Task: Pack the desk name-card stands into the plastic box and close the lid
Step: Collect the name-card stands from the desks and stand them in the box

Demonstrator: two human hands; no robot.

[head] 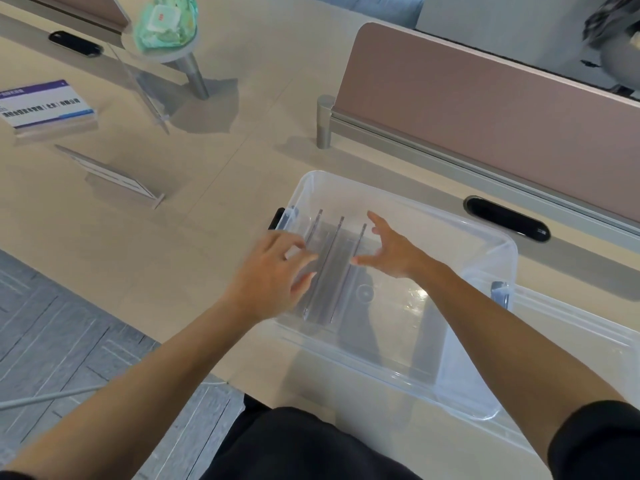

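Your left hand (pixel 273 271) and right hand (pixel 391 251), fingers spreading apart, are flanking three clear stands (pixel 332 268) standing on edge inside the open box (pixel 485 341). Two more stands (pixel 114 174) are waiting on the desk (pixel 207 168).

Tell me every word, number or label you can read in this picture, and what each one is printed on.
None can be read with certainty.
Name card with purple header: a line of dark characters, too blurred to read.
Second name card, seen edge-on: print too slanted to read.
White packet in the green bag: a small red mark, too blurred to read.
Plastic box and the clear stands inside it: no text visible.
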